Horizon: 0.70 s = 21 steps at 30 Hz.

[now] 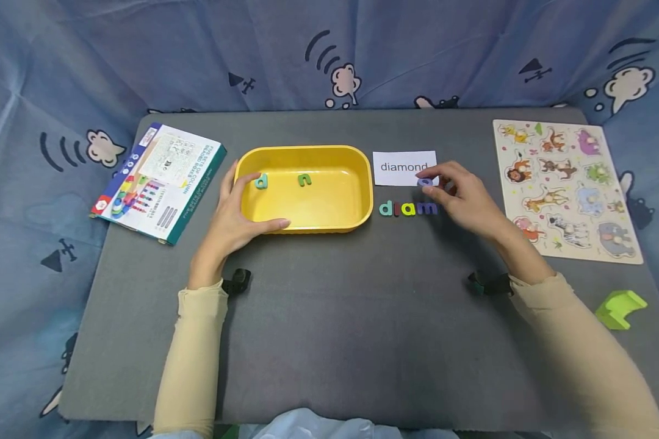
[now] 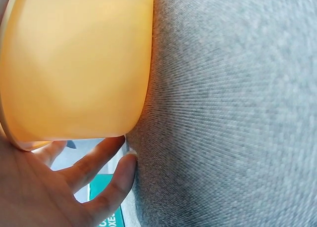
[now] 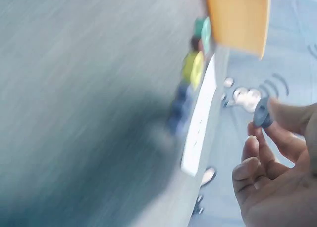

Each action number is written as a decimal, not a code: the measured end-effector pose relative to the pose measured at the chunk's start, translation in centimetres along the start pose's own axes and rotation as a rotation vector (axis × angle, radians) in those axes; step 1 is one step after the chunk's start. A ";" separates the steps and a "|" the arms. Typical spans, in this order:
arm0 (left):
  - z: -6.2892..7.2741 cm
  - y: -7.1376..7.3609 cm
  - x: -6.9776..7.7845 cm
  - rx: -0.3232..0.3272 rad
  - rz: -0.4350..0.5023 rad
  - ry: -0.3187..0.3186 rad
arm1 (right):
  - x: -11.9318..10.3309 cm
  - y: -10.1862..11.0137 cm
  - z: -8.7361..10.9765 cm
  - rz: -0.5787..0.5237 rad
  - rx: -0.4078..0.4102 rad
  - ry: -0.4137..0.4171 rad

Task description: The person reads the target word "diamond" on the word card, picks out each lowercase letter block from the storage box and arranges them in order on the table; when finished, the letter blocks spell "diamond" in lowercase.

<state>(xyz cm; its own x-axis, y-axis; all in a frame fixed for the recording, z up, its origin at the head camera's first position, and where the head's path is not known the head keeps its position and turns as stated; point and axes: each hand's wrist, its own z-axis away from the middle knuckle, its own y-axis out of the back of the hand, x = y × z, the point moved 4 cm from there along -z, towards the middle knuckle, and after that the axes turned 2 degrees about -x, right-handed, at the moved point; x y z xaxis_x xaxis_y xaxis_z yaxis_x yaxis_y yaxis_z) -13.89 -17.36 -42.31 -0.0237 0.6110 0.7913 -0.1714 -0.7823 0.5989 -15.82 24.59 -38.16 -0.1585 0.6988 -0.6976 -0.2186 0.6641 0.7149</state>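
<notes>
My right hand [image 1: 467, 198] pinches a small purple-blue letter "o" [image 1: 425, 182] between thumb and fingertips, raised over the lower right of a white card [image 1: 395, 177] printed "diamond". Below the card lie a teal "d" [image 1: 385, 208], a dark red "i" [image 1: 397, 209], a yellow "a" [image 1: 408, 209] and a purple "m" [image 1: 427, 208] in a row. On the left, my left hand [image 1: 232, 213] holds the corner of a yellow tray [image 1: 307, 229], thumb over its near rim, fingers along its left side. Inside lie a teal "d" [image 1: 260, 181] and a green "n" [image 1: 304, 179].
A boxed toy set [image 1: 159, 183] lies left of the tray. At the right is an animal puzzle board [image 1: 568, 189], with a lime-green block [image 1: 619, 310] nearer the table's right edge. Patterned blue cloth [image 1: 285, 55] hangs behind the grey table [image 1: 351, 341].
</notes>
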 end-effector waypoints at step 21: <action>0.0 0.0 0.0 0.006 -0.005 0.010 | 4.8 1.0 1.6 0.216 -0.031 -0.001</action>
<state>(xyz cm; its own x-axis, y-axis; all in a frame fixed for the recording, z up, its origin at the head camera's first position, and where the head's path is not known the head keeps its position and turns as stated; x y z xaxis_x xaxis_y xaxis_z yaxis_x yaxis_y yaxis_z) -13.93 -17.35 -42.38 -0.0324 0.6160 0.7871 -0.1655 -0.7799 0.6036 -15.25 29.08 -40.70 -0.2036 0.8243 -0.5283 -0.2095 0.4904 0.8459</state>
